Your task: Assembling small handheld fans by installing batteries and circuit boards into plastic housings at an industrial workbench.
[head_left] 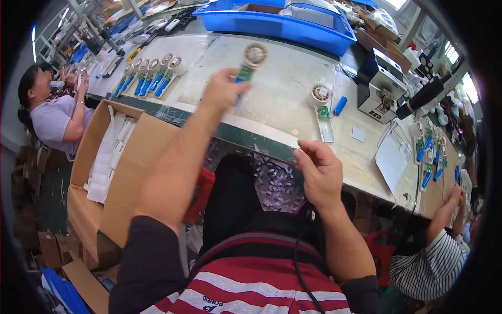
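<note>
A half-built handheld fan (255,55), with a round cream head, a green circuit board and a blue battery, is gripped by its handle in my left hand (221,90). It is raised over the workbench (282,78) and slightly blurred. My right hand (322,172) hovers at the bench's front edge, palm inward, its fingers half curled and the thumb a little apart; I see nothing in it. Beyond it lies another fan unit (320,94) with its board and open white handle shell (325,130). A loose blue battery (340,106) rests to its right.
A row of fan units (151,76) lies at the left. Far back stands a blue bin (277,23); a black-and-silver machine (381,86) is at the right. An open carton (125,172) sits by my left arm. Co-workers (57,115) sit on both sides.
</note>
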The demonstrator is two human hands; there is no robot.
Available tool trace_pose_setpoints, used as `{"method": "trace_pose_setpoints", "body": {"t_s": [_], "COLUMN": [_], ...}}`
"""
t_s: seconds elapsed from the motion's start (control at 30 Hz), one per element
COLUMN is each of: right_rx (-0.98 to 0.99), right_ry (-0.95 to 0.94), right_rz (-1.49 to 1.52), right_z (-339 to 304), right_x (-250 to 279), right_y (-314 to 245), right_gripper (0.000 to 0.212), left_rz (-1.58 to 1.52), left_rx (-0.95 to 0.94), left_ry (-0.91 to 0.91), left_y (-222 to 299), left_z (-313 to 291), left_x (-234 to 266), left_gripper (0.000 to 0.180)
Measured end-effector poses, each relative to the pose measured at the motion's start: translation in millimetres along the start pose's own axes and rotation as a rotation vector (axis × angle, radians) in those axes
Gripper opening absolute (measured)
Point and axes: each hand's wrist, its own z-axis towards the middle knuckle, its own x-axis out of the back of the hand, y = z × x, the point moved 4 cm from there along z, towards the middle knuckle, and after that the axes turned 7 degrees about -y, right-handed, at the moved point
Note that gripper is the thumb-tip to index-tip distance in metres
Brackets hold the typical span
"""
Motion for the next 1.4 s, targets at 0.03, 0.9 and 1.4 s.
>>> {"method": "trace_pose_setpoints", "body": {"t_s": [0.03,0.9,1.4], "right_rx": [-0.009,-0.144,0.204], "right_ry": [0.011,0.097,-0.090], "right_rz": [-0.017,-0.196,-0.803], "right_z": [-4,24,9], "right_x": [11,35,38], "right_y": [1,15,-1], "right_gripper": [0.014,0.043,0.049], "left_rz": [0.157,-1.072,-1.100], "left_rx": [0.012,0.368,0.184], "left_ry": [-0.022,-0.640,-0.741], "left_y": [-9,-7,-11], "left_z": [19,-74,-80], "left_x": [30,-165,-155], "left_gripper": [0.052,0.038,0.061]}}
